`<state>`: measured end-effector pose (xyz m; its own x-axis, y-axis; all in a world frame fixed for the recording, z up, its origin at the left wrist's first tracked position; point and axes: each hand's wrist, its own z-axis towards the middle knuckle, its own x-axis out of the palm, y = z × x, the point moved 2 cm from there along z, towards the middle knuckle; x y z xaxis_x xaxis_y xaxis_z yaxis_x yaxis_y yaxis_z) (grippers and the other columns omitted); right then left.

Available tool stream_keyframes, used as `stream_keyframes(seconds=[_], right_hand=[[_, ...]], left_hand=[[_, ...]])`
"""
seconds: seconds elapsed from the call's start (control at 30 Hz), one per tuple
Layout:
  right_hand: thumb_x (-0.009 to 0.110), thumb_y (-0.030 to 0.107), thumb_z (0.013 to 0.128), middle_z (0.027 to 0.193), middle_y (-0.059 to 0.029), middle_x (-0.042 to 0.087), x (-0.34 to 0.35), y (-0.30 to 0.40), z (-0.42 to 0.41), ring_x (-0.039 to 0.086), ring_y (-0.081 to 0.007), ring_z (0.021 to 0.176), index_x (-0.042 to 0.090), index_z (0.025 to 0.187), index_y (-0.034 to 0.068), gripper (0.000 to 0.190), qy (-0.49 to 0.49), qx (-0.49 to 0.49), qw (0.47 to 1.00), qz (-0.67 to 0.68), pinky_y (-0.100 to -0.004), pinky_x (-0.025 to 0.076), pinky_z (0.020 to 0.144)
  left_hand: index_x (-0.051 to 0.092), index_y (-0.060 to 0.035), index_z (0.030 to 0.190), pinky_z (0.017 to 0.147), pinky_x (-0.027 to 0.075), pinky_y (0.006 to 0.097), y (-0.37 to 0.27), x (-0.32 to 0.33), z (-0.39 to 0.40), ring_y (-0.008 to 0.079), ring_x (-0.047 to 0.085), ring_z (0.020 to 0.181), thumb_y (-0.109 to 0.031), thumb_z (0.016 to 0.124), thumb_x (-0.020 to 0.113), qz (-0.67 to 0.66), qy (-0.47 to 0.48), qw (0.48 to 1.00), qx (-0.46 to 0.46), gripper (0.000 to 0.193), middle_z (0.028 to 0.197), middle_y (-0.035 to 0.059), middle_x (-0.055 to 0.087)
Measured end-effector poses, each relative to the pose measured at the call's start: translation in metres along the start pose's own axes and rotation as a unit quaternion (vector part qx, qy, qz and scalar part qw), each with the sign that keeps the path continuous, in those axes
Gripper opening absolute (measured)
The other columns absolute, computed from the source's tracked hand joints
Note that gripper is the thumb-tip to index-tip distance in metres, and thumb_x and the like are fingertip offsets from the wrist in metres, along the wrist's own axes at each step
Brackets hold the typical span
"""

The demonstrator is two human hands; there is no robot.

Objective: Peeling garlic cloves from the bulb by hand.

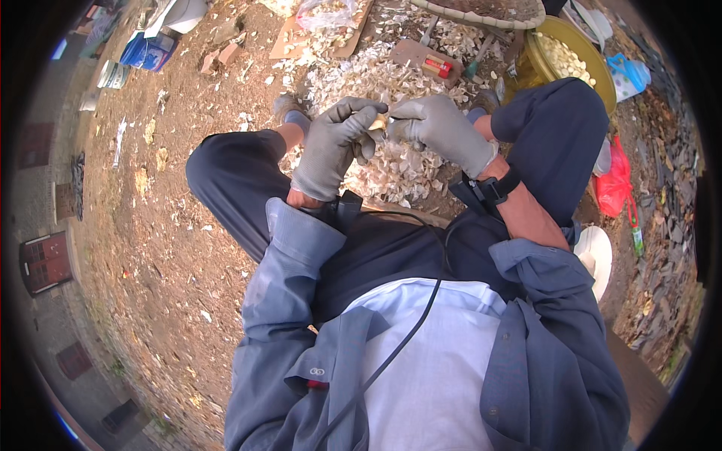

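Observation:
My left hand (341, 138), in a grey work glove, pinches a small pale-yellow piece, perhaps a garlic clove (379, 122), between thumb and fingers. Close beside it on the right, my right hand (431, 127) is in a matching glove with its fingers bent together near the piece. Whether it grips anything is hidden. Below both hands lies a heap of pale, papery peelings (389, 169) between my feet. A yellow bucket (601, 70) at the upper right holds many pale, peeled pieces (561, 56).
A woven basket (507, 23) stands beyond the peelings, near a board (409, 53) bearing a red packet (437, 66). Cardboard (285, 42) holds a clear plastic bag (327, 12). Bricks (228, 54) and a blue bucket (148, 52) are at the upper left, a red bag (613, 183) at the right.

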<state>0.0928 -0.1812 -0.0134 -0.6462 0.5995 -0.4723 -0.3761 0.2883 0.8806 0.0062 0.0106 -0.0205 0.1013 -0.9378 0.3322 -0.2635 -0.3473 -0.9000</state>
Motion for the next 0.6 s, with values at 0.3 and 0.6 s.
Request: stream_keyframes(seconds=[0.3, 0.6], right_hand=[[0.075, 0.024, 0.096, 0.082, -0.009, 0.073, -0.001, -0.001, 0.002, 0.063, -0.0113, 0.062, 0.075, 0.109, -0.003, 0.03, 0.011, 0.046, 0.994, 0.095, -0.031, 0.05, 0.058], [0.073, 0.026, 0.098, 0.086, 0.0008, 0.073, -0.011, 0.019, -0.01, 0.057, -0.0024, 0.063, 0.076, 0.103, 0.003, 0.024, 0.089, 0.107, 0.954, 0.266, -0.0217, 0.039, 0.051]], left_hand=[[0.07, 0.0055, 0.119, 0.063, 0.053, 0.0231, -0.002, 0.001, -0.001, 0.0111, 0.067, 0.073, -0.016, 0.1, 0.073, 0.029, -0.014, 0.998, 0.063, 0.028, 0.092, 0.006, 0.073], [0.067, 0.0053, 0.125, 0.069, 0.055, 0.027, 0.002, 0.0, -0.002, 0.0154, 0.069, 0.076, -0.012, 0.1, 0.073, -0.183, 0.097, 0.977, 0.04, 0.031, 0.093, 0.0076, 0.074]])
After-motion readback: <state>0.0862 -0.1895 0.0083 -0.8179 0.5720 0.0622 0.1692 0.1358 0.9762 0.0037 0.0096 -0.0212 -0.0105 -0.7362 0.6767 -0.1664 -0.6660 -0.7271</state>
